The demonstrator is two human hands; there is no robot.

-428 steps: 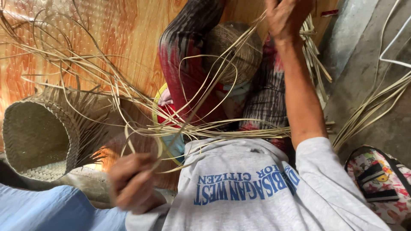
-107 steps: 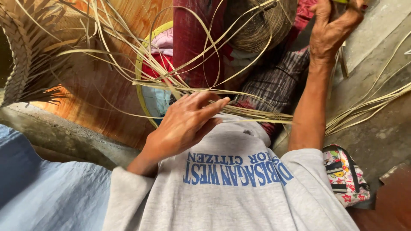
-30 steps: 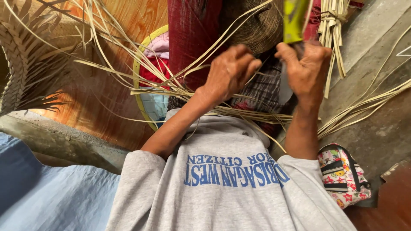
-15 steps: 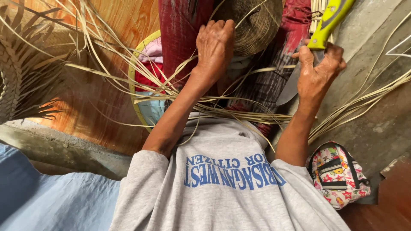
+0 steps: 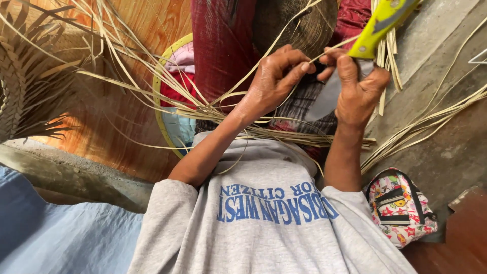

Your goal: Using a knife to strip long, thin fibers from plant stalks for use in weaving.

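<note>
My left hand (image 5: pixel 274 83) pinches a thin pale reed strip (image 5: pixel 238 86) between thumb and fingers, in front of my chest. Close beside it, my right hand (image 5: pixel 357 91) grips a knife with a yellow-green handle (image 5: pixel 381 24). The handle points up and the grey blade (image 5: pixel 327 99) angles down toward the left hand. The strip runs up between both hands. Many more long strips (image 5: pixel 152 86) fan across my lap, over a red and checked cloth (image 5: pixel 223 45).
A half-woven basket (image 5: pixel 25 86) with loose ends stands at the left. A yellow-rimmed basin (image 5: pixel 158 109) holds clothes. A bundle of strips (image 5: pixel 431 122) lies on the concrete floor at the right, near a colourful patterned pouch (image 5: pixel 401 205). Blue cloth (image 5: pixel 50 238) lies lower left.
My left hand has come down from higher up and closed on a strip. My right hand with the knife has moved in beside it, so both hands now meet.
</note>
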